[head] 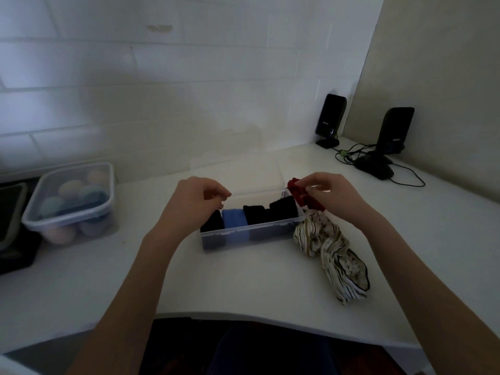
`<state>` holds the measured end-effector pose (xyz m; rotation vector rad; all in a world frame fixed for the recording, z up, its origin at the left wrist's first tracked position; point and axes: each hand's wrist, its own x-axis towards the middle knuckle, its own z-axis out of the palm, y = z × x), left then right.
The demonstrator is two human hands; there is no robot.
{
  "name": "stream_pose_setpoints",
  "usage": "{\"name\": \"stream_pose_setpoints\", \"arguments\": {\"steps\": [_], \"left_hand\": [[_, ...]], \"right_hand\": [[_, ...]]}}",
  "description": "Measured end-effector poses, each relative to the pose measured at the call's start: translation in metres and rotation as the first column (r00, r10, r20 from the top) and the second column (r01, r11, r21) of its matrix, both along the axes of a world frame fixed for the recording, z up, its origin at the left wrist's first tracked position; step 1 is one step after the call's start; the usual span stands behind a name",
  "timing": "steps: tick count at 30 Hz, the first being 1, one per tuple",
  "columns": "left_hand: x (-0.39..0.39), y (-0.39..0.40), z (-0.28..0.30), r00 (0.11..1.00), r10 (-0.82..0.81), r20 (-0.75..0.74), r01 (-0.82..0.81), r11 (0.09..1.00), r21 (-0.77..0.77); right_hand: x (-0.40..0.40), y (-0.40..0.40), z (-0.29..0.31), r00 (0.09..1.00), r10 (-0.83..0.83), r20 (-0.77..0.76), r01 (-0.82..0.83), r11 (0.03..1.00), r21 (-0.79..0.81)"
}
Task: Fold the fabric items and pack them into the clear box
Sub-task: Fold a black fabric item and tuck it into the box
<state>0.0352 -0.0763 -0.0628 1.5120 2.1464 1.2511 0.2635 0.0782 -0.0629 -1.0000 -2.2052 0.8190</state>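
A clear box [251, 235] sits mid-table and holds folded black pieces [273, 211] and a blue one [234, 218]. My right hand [334, 193] pinches a red fabric item [299, 194] just above the box's right end. My left hand [196, 197] hovers over the box's left end with its fingers curled and nothing in them. A crumpled white striped fabric [331, 251] lies on the table to the right of the box, under my right forearm.
A lidded clear container [71, 204] of coloured balls stands at the left. Two black speakers [330, 119] [389, 139] with cables stand at the back right corner. A translucent lid [238, 171] lies behind the box. The tiled wall rises close behind.
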Motion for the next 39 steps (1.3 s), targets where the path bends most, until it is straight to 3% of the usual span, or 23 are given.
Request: {"name": "stream_pose_setpoints", "arguments": {"steps": [4, 5, 7, 9, 10, 13, 15, 17, 19, 22, 25, 32, 37, 39], "left_hand": [[0.005, 0.004, 0.0, 0.988, -0.036, -0.152, 0.023, 0.996, -0.086], [0.008, 0.006, 0.001, 0.983, -0.049, -0.176, 0.034, 0.996, -0.087], [0.015, 0.009, 0.002, 0.974, -0.075, -0.215, 0.06, 0.995, -0.076], [0.023, 0.015, 0.004, 0.968, -0.118, -0.224, 0.106, 0.992, -0.062], [0.027, 0.018, 0.005, 0.966, -0.148, -0.211, 0.138, 0.989, -0.059], [0.039, 0.028, 0.006, 0.96, -0.251, -0.122, 0.242, 0.967, -0.085], [0.044, 0.034, 0.005, 0.948, -0.3, -0.11, 0.289, 0.951, -0.105], [0.047, 0.04, 0.005, 0.934, -0.323, -0.152, 0.304, 0.943, -0.135], [0.048, 0.045, 0.002, 0.917, -0.328, -0.225, 0.285, 0.937, -0.204], [0.047, 0.048, -0.002, 0.896, -0.324, -0.304, 0.244, 0.931, -0.272], [0.046, 0.05, -0.002, 0.889, -0.321, -0.326, 0.227, 0.928, -0.295], [0.047, 0.053, -0.005, 0.907, -0.301, -0.294, 0.204, 0.925, -0.32], [0.046, 0.054, -0.007, 0.918, -0.292, -0.267, 0.202, 0.927, -0.317], [0.047, 0.052, -0.007, 0.922, -0.268, -0.281, 0.194, 0.944, -0.267]], "right_hand": [[-0.004, -0.024, 0.014, 0.977, 0.187, -0.103, -0.187, 0.982, 0.004], [-0.004, -0.028, 0.019, 0.967, 0.248, -0.062, -0.249, 0.969, 0.002], [-0.007, -0.032, 0.025, 0.932, 0.324, 0.16, -0.337, 0.939, 0.062], [-0.013, -0.031, 0.024, 0.882, 0.307, 0.357, -0.375, 0.916, 0.14], [-0.015, -0.029, 0.021, 0.879, 0.284, 0.384, -0.365, 0.917, 0.158], [-0.022, -0.019, 0.011, 0.926, 0.238, 0.291, -0.286, 0.949, 0.133], [-0.029, -0.016, 0.008, 0.926, 0.171, 0.337, -0.241, 0.954, 0.178], [-0.037, -0.014, 0.008, 0.85, 0.04, 0.526, -0.254, 0.905, 0.34], [-0.047, -0.016, 0.012, 0.713, -0.043, 0.7, -0.325, 0.864, 0.384], [-0.063, -0.016, 0.017, 0.533, 0.01, 0.846, -0.336, 0.921, 0.2], [-0.073, -0.011, 0.017, 0.463, 0.065, 0.884, -0.324, 0.941, 0.101], [-0.07, -0.018, 0.023, 0.504, 0.026, 0.863, -0.293, 0.945, 0.143], [-0.054, -0.023, 0.025, 0.679, -0.05, 0.732, -0.267, 0.912, 0.31], [-0.042, -0.023, 0.028, 0.792, 0.012, 0.61, -0.24, 0.925, 0.293]]}}
